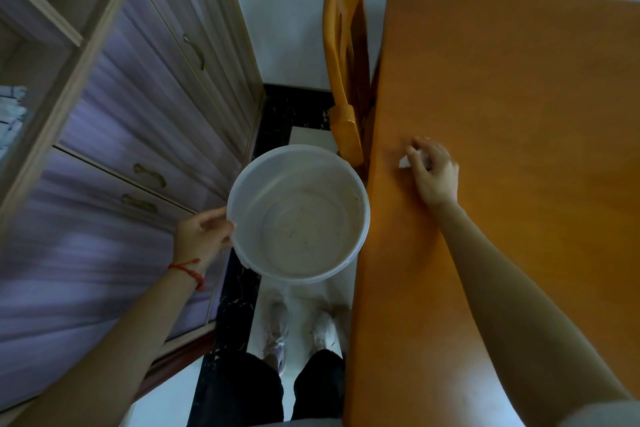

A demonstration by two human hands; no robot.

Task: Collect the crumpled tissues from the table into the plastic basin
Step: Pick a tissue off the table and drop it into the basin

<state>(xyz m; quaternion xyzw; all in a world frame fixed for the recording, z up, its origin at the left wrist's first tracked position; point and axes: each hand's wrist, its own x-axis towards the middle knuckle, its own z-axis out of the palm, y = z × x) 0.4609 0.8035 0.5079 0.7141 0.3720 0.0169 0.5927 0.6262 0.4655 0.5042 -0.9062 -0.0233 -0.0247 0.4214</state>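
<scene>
My left hand grips the left rim of a round translucent white plastic basin, held in the air just left of the table's edge. Nothing lies inside the basin. My right hand rests on the orange wooden table near its left edge. Its fingers are closed over a white crumpled tissue, and only a small corner of it shows. No other tissue shows on the table.
An orange wooden chair stands against the table's left side, just beyond the basin. A cabinet with purple drawers lines the left. My legs and white shoes stand in the narrow floor gap between them.
</scene>
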